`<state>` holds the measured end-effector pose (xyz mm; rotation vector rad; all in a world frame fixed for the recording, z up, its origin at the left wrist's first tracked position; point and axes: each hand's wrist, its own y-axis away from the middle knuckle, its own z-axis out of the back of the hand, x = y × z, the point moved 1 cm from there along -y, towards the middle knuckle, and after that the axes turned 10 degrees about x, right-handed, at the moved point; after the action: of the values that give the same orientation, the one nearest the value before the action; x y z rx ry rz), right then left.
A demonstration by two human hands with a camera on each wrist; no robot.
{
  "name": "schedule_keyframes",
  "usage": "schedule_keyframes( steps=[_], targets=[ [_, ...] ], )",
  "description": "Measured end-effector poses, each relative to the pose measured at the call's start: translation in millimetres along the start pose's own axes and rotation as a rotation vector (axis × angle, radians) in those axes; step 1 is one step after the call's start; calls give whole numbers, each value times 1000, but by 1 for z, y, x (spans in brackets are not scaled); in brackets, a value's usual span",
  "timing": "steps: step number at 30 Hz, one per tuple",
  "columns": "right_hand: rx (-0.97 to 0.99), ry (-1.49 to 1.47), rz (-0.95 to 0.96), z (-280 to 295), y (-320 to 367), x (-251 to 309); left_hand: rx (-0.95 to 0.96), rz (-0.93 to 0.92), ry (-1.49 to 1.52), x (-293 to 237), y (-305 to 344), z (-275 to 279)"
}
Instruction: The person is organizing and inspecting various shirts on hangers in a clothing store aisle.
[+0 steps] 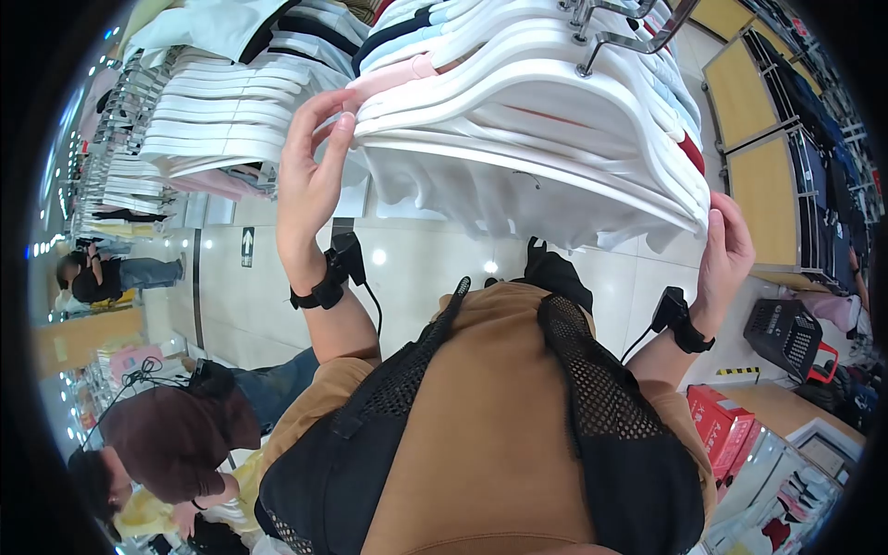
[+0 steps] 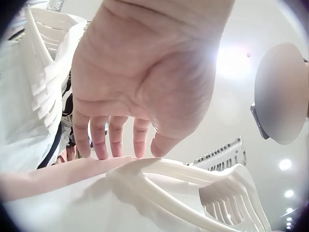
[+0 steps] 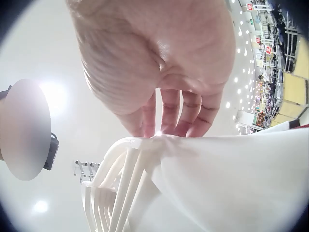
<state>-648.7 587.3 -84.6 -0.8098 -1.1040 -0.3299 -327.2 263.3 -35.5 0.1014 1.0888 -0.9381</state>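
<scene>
White garments (image 1: 536, 199) hang on white hangers (image 1: 518, 74) at the top of the head view. At their left end, my left hand (image 1: 313, 176) pinches the hanger's shoulder end, beside a pink garment (image 1: 393, 79). My right hand (image 1: 728, 254) pinches the opposite end between thumb and fingers. In the left wrist view the left hand's (image 2: 149, 72) fingertips meet the hanger (image 2: 164, 169) and pink cloth (image 2: 63, 179). The right wrist view has the right hand (image 3: 164, 53) with bent fingers on the white cloth (image 3: 227, 169) over the hanger end; some fingertips are partly hidden.
Metal hooks (image 1: 629, 42) hold the hangers. More white hangers (image 1: 217, 116) hang at left. A person in a dark top (image 1: 171, 435) is at lower left, another (image 1: 111, 273) farther off. Wooden panels (image 1: 763, 176), a black basket (image 1: 784, 335) and a red box (image 1: 717, 425) stand at right.
</scene>
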Motion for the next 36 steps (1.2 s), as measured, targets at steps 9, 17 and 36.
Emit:
schedule_keyframes(
  steps=[9,17,36],
  targets=[
    [-23,-1,-8,-3,1,3,26,-79,-84,-14,-21,7],
    [-113,64,86,-2,5,13,229,4,99,-21,-7,8],
    [57,165,64,3,-12,7,474,206,105,-23,-33,28]
  ],
)
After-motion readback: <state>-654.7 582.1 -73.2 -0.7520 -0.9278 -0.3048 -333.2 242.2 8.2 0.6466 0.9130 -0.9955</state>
